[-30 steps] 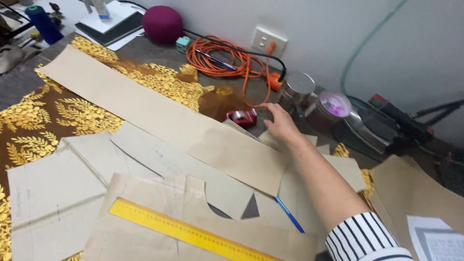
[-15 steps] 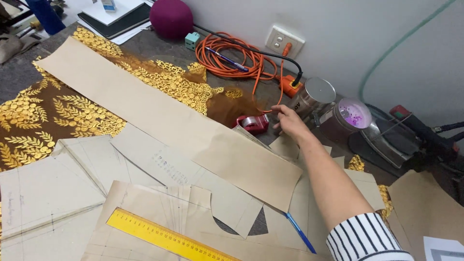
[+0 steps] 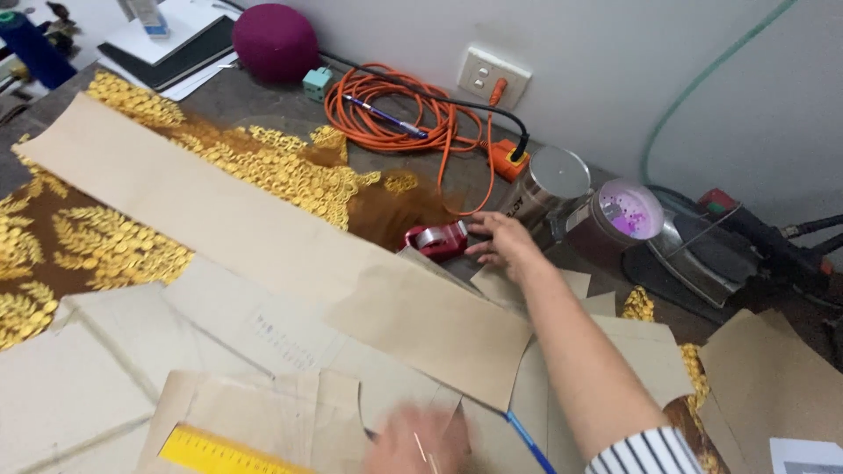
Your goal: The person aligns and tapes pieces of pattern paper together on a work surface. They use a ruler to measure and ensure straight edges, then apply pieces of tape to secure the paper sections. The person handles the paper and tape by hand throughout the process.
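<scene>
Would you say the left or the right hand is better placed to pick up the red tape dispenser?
Right, probably. The right hand already reaches the red tape dispenser, fingertips beside it, while the left hand is blurred, low over the paper pattern pieces.

Red tape dispenser (image 3: 436,240) sits on the tabletop (image 3: 263,105) just left of the right hand (image 3: 500,246); long brown paper strip (image 3: 263,237) lies before it; coiled orange extension cord (image 3: 395,114) behind; yellow ruler (image 3: 219,454) nearest, left of the left hand (image 3: 417,443).

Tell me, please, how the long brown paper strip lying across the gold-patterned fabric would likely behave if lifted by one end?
The long brown paper strip looks thin and flat, so it would probably sag and flop. It seems light, likely sliding easily over the gold-patterned fabric. Its thin edges might crease or tear.
</scene>
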